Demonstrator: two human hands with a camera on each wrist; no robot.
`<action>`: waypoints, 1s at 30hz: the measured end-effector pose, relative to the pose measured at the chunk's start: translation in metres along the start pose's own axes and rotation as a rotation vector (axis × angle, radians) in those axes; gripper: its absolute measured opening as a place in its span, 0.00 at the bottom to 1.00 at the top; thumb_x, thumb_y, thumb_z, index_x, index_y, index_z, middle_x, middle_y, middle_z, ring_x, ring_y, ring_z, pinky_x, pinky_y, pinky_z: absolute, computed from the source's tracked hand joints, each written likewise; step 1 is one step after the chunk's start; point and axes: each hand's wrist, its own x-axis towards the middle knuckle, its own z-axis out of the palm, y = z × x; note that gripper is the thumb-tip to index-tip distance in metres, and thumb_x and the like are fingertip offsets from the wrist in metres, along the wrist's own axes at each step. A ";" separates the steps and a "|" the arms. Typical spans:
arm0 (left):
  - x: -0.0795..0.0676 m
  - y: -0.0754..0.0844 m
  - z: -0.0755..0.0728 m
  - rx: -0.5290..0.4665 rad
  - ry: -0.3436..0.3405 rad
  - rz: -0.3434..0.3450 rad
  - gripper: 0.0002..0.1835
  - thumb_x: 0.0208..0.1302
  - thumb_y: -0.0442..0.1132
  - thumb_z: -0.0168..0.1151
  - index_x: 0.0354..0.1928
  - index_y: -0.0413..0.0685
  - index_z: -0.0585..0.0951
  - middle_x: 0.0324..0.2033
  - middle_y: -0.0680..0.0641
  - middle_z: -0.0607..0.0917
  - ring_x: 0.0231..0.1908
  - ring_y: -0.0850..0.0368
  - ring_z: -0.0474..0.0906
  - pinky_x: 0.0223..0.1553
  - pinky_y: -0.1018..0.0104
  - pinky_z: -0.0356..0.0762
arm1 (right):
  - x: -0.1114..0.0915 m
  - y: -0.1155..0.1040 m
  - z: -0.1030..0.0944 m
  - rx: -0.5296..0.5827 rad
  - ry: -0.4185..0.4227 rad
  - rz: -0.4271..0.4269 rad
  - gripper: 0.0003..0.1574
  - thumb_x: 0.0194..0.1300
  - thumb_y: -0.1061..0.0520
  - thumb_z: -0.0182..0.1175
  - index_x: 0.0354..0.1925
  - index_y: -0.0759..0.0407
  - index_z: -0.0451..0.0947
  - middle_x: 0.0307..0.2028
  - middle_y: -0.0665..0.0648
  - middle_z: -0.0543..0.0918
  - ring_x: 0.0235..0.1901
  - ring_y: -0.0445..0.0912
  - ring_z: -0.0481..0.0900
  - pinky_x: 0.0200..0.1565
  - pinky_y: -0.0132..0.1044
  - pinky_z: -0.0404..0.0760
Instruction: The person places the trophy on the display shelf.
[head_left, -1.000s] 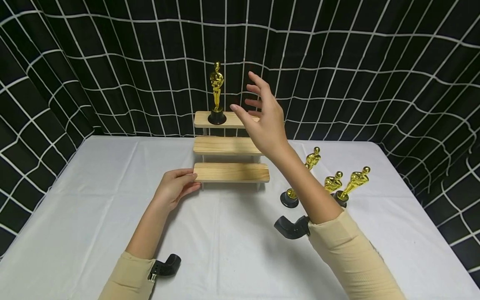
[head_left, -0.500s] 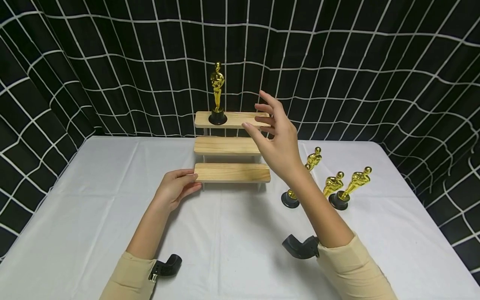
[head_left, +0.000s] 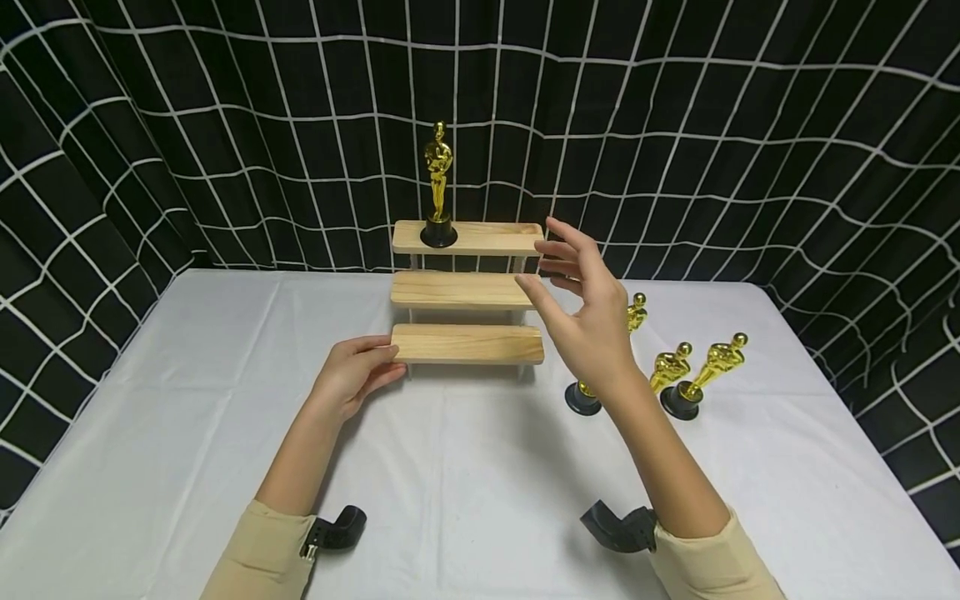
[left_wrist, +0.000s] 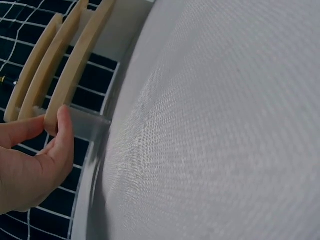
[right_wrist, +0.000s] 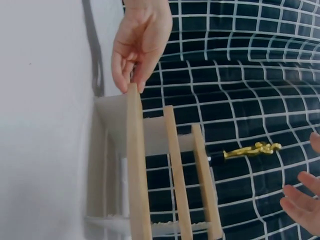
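A stepped display stand has three pale wooden shelves on clear supports. My left hand (head_left: 358,377) pinches the left end of its lowest shelf (head_left: 468,344); in the left wrist view the thumb and fingers grip the shelf end (left_wrist: 62,95). On the top shelf (head_left: 495,237), toward its left, a gold statuette (head_left: 438,183) stands upright on a black base. My right hand (head_left: 588,308) hovers in the air right of the stand, fingers spread and slightly bent, holding nothing. In the right wrist view its fingers (right_wrist: 300,200) show at the right edge.
Right of the stand, partly behind my right arm, are more gold statuettes: one whose black base (head_left: 582,398) shows, a middle one (head_left: 670,367) and one on the right (head_left: 716,362). White cloth (head_left: 225,400) covers the table. A black curtain with white grid lines (head_left: 315,125) hangs behind.
My right hand has moved down and to the right, away from the statuette on the top shelf. My left hand keeps its hold on the lowest shelf.
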 end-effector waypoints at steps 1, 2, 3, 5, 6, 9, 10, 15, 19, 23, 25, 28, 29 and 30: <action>0.000 0.000 0.000 0.002 0.000 0.000 0.26 0.79 0.25 0.54 0.74 0.22 0.65 0.57 0.31 0.75 0.34 0.63 0.86 0.47 0.76 0.91 | -0.002 0.001 -0.001 -0.009 0.003 0.003 0.39 0.70 0.64 0.71 0.74 0.62 0.69 0.60 0.65 0.84 0.57 0.57 0.84 0.63 0.49 0.87; 0.000 0.000 0.000 0.001 0.001 0.000 0.26 0.79 0.25 0.54 0.73 0.22 0.65 0.57 0.31 0.75 0.34 0.63 0.86 0.47 0.75 0.91 | -0.004 0.002 -0.002 -0.019 0.008 0.004 0.39 0.70 0.64 0.71 0.74 0.61 0.69 0.60 0.65 0.84 0.57 0.57 0.84 0.63 0.50 0.87; 0.000 0.000 0.000 0.001 0.002 0.000 0.26 0.79 0.25 0.54 0.73 0.22 0.65 0.57 0.31 0.75 0.33 0.63 0.86 0.46 0.75 0.91 | -0.006 0.003 -0.003 -0.028 0.015 0.004 0.38 0.69 0.64 0.71 0.73 0.62 0.69 0.60 0.65 0.84 0.57 0.57 0.84 0.62 0.51 0.87; 0.000 0.000 0.000 0.002 0.003 0.000 0.26 0.78 0.25 0.54 0.73 0.21 0.65 0.57 0.31 0.75 0.33 0.63 0.86 0.46 0.75 0.91 | -0.010 0.005 -0.006 -0.047 0.030 0.001 0.38 0.69 0.65 0.71 0.73 0.62 0.70 0.59 0.65 0.84 0.57 0.57 0.84 0.62 0.51 0.87; 0.000 0.000 0.000 0.001 0.003 -0.001 0.26 0.79 0.25 0.54 0.73 0.21 0.65 0.57 0.31 0.75 0.34 0.63 0.86 0.46 0.75 0.91 | -0.012 0.005 -0.007 -0.056 0.038 -0.003 0.38 0.69 0.66 0.71 0.72 0.63 0.70 0.59 0.65 0.85 0.58 0.57 0.85 0.62 0.51 0.87; -0.001 0.001 0.000 0.003 0.004 -0.003 0.26 0.79 0.26 0.54 0.73 0.22 0.65 0.57 0.31 0.75 0.34 0.62 0.86 0.46 0.76 0.91 | -0.018 0.008 -0.011 -0.089 0.055 -0.011 0.37 0.69 0.66 0.71 0.72 0.64 0.71 0.58 0.65 0.85 0.58 0.57 0.85 0.61 0.50 0.87; -0.001 0.001 0.000 0.005 0.004 -0.004 0.26 0.79 0.26 0.54 0.74 0.22 0.65 0.58 0.31 0.75 0.34 0.63 0.86 0.47 0.76 0.91 | -0.020 0.008 -0.012 -0.097 0.059 -0.012 0.37 0.69 0.66 0.71 0.72 0.64 0.71 0.58 0.65 0.85 0.58 0.56 0.85 0.61 0.50 0.87; -0.001 0.002 0.000 0.007 0.008 -0.007 0.26 0.79 0.26 0.54 0.74 0.23 0.65 0.58 0.31 0.74 0.34 0.63 0.86 0.47 0.75 0.91 | -0.028 0.012 -0.017 -0.134 0.067 0.003 0.37 0.69 0.66 0.71 0.72 0.64 0.71 0.58 0.65 0.86 0.57 0.56 0.85 0.61 0.44 0.87; -0.001 0.001 0.000 0.005 0.012 -0.007 0.26 0.79 0.26 0.55 0.74 0.22 0.65 0.58 0.31 0.74 0.33 0.63 0.85 0.46 0.75 0.91 | -0.034 0.014 -0.020 -0.146 0.079 0.028 0.37 0.69 0.67 0.71 0.72 0.64 0.71 0.58 0.65 0.85 0.58 0.57 0.85 0.61 0.29 0.83; -0.001 0.000 0.000 0.006 0.015 -0.005 0.26 0.79 0.26 0.55 0.74 0.22 0.65 0.58 0.32 0.74 0.34 0.63 0.85 0.46 0.76 0.91 | -0.038 0.016 -0.025 -0.149 0.087 0.031 0.37 0.68 0.68 0.70 0.72 0.65 0.71 0.58 0.65 0.85 0.58 0.58 0.84 0.61 0.20 0.79; -0.001 0.000 0.000 0.006 0.016 -0.005 0.26 0.79 0.26 0.55 0.74 0.23 0.65 0.58 0.32 0.74 0.34 0.63 0.85 0.46 0.76 0.91 | -0.039 0.017 -0.028 -0.160 0.091 0.027 0.37 0.68 0.69 0.70 0.72 0.66 0.70 0.58 0.66 0.85 0.58 0.59 0.84 0.61 0.19 0.79; -0.001 0.000 0.000 0.007 0.013 -0.003 0.27 0.79 0.26 0.55 0.74 0.23 0.65 0.58 0.32 0.75 0.34 0.63 0.85 0.46 0.76 0.91 | -0.041 0.018 -0.034 -0.184 0.103 0.025 0.38 0.68 0.69 0.70 0.72 0.66 0.70 0.58 0.67 0.85 0.58 0.59 0.84 0.61 0.18 0.77; 0.000 0.000 0.000 0.006 0.012 -0.002 0.27 0.79 0.26 0.55 0.74 0.23 0.65 0.57 0.32 0.75 0.34 0.63 0.86 0.46 0.76 0.91 | -0.042 0.018 -0.036 -0.191 0.109 0.024 0.38 0.67 0.69 0.70 0.72 0.66 0.70 0.58 0.67 0.85 0.58 0.59 0.84 0.61 0.17 0.77; 0.000 0.000 0.000 0.007 0.011 -0.002 0.26 0.79 0.26 0.55 0.74 0.23 0.65 0.57 0.32 0.75 0.34 0.62 0.86 0.46 0.75 0.91 | -0.043 0.018 -0.038 -0.198 0.115 0.021 0.38 0.67 0.69 0.71 0.72 0.66 0.70 0.58 0.67 0.85 0.57 0.59 0.84 0.61 0.17 0.77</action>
